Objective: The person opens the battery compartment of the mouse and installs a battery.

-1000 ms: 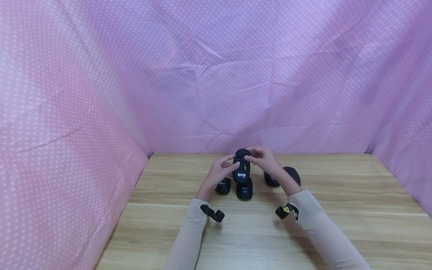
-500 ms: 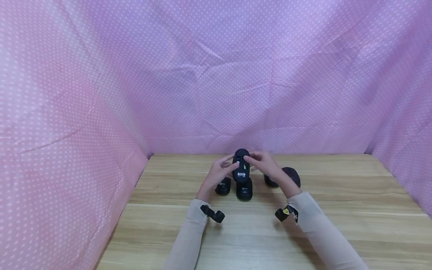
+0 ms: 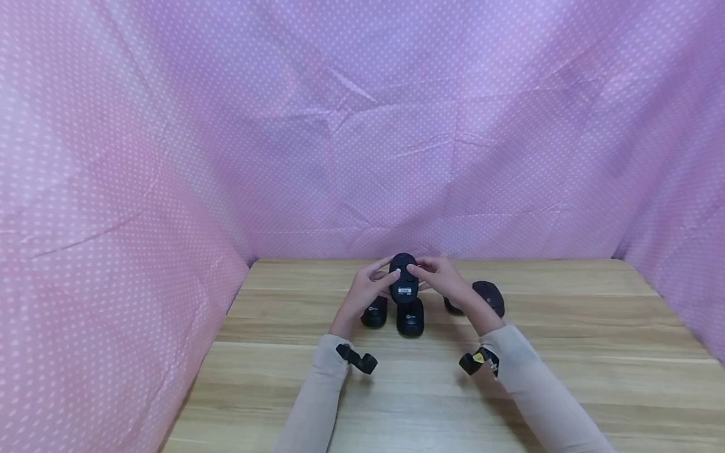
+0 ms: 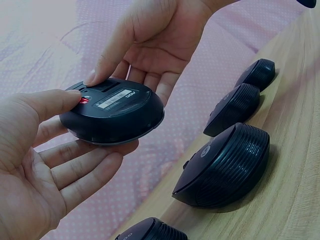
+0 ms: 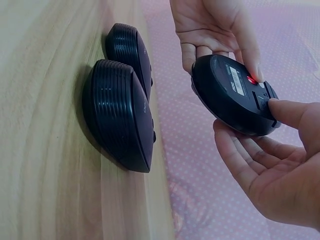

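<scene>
Both hands hold a black computer mouse (image 3: 404,293) above the table, its underside turned up. My left hand (image 3: 364,290) grips the left side, thumb on the underside and fingers beneath. On the other side my right hand (image 3: 447,277) pinches the mouse, its thumb pressing the underside by a dark rectangular recess. A white label (image 4: 114,99) and a glowing red light (image 4: 84,100) show on the underside in the left wrist view. In the right wrist view a thin gap crosses the mouse (image 5: 225,95) near its far end.
Two black mice stand below the held one, a left mouse (image 3: 374,313) and a middle mouse (image 3: 410,318). By the right forearm are another mouse (image 3: 488,297) and a partly hidden mouse (image 3: 452,306). A pink dotted cloth (image 3: 362,157) hangs behind the wooden table (image 3: 408,402).
The yellow-green patch in the mouse's underside no longer shows, and its protruding far end has drawn in. My right thumb has moved slightly toward me. The left hand has barely moved.
</scene>
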A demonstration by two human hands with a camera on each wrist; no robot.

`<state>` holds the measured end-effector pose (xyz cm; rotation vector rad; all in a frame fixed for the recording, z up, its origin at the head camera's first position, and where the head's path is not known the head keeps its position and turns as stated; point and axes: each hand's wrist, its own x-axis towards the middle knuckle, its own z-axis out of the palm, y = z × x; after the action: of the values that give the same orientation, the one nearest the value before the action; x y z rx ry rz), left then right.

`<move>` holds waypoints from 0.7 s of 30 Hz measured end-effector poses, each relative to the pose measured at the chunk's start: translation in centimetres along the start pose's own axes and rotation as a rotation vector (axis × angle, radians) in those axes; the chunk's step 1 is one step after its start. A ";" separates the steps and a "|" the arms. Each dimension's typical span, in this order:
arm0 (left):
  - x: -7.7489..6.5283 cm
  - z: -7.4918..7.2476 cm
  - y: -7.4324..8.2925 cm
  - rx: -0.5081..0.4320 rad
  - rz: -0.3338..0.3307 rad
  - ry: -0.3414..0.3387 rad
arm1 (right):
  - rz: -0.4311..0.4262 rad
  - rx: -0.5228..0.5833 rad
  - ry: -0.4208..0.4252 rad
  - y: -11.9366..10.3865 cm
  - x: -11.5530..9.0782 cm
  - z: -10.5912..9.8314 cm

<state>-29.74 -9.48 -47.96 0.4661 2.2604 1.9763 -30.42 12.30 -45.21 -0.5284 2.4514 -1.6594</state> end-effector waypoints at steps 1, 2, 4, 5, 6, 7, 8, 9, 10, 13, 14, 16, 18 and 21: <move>0.0 0.0 0.0 0.000 -0.003 0.001 | 0.001 0.005 0.003 0.0 0.0 0.0; 0.1 0.0 -0.2 0.001 0.005 0.006 | 0.004 0.012 0.008 0.0 0.0 0.1; 0.1 0.0 -0.3 0.001 0.013 0.010 | 0.002 0.021 0.008 0.1 0.0 0.2; 0.1 0.1 -0.3 0.000 0.018 0.009 | 0.000 0.021 0.008 0.1 0.0 0.2; 0.1 0.1 -0.3 -0.001 0.023 0.007 | 0.002 0.025 0.010 0.1 0.0 0.2; 0.1 0.1 -0.4 0.000 0.026 0.006 | -0.003 0.023 0.009 0.1 0.0 0.2; 0.1 0.1 -0.4 0.000 0.028 0.005 | -0.003 0.023 0.009 0.1 0.0 0.3; 0.1 0.1 -0.4 0.001 0.031 0.004 | -0.004 0.021 0.008 0.1 0.0 0.2; 0.0 0.1 -0.3 0.001 0.033 0.003 | 0.000 0.025 0.009 0.1 -0.1 0.2; 0.0 0.0 -0.3 0.003 0.035 0.000 | 0.003 0.030 0.003 0.1 -0.2 0.2; 0.0 0.0 -0.3 0.004 0.034 0.001 | 0.006 0.036 0.003 0.1 -0.2 0.2; 0.0 0.1 -0.3 0.003 0.031 0.002 | 0.005 0.042 0.000 0.2 -0.2 0.2; 0.0 0.1 -0.3 0.002 0.026 0.004 | 0.004 0.048 0.001 0.3 -0.2 0.2; 0.1 0.2 -0.3 0.000 0.022 0.007 | 0.009 0.055 0.004 0.4 -0.2 0.2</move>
<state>-29.80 -9.34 -48.31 0.4873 2.2696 1.9913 -30.29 12.30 -45.65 -0.5059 2.4000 -1.7203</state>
